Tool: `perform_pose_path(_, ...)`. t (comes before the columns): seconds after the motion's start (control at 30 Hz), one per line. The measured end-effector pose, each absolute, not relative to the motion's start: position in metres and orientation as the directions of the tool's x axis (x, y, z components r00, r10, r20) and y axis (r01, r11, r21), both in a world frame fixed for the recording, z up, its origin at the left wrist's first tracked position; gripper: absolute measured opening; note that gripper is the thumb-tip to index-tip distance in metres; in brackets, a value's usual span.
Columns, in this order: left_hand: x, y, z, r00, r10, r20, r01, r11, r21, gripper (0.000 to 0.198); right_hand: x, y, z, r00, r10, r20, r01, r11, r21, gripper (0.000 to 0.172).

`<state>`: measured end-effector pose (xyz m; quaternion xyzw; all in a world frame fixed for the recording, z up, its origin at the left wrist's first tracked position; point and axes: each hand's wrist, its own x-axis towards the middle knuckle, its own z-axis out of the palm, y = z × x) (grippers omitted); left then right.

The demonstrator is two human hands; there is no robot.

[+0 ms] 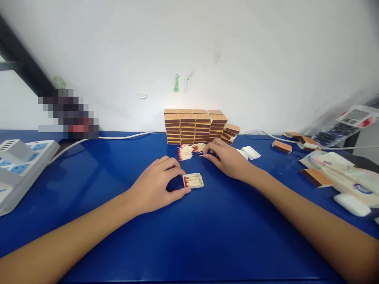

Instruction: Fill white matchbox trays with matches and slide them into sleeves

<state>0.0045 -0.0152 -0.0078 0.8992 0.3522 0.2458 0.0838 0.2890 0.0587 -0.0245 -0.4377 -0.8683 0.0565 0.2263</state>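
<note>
A white matchbox tray (202, 185) with several red-tipped matches (193, 182) inside lies on the blue table. My left hand (158, 183) grips its left end between thumb and fingers. Beyond it, loose matches (185, 152) lie in a pile, with another small heap (199, 148) just right of them. At that heap's right edge is my right hand (223, 157), thumb and fingertips pinched on a single match (201, 155). Stacked matchboxes (188, 126) with brown tops stand against the wall right behind the piles.
White empty trays (251, 152) lie beyond my right wrist. Loose matchboxes (282, 146) are scattered to the right, near a plastic packet (352, 177) and a white case (352, 204). A power strip (32, 165) sits at left. White cable (130, 137) runs along the wall.
</note>
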Motion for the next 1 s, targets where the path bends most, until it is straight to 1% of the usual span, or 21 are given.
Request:
perform_pose_path(0.13,0.005,-0.015,-0.008,0.631,0.675,0.382,0.591,-0.737,0.326,0.027,0.29,0.059,-0.025,-0.499,0.795,0.345,0.75,0.595,-0.289,0.013)
perform_pose_path(0.5,0.005,-0.016,-0.007,0.63,0.678,0.379,0.595,-0.735,0.326,0.026,0.291,0.059,-0.024,-0.507,0.789,0.346,0.728,0.607,-0.317,0.009)
perform_pose_path(0.67,0.005,-0.015,-0.007,0.629,0.676,0.383,0.594,-0.736,0.324,0.026,0.291,0.06,-0.021,-0.528,0.791,0.309,0.722,0.61,-0.326,0.012)
perform_pose_path(0.83,0.006,-0.016,-0.007,0.624,0.683,0.38,0.607,-0.729,0.316,0.027,0.274,0.031,-0.005,-0.537,0.785,0.309,0.684,0.619,-0.385,0.012)
perform_pose_path(1.0,0.006,-0.015,-0.007,0.623,0.673,0.398,0.598,-0.738,0.312,0.025,0.256,-0.003,0.003,-0.604,0.764,0.227,0.661,0.639,-0.392,0.01)
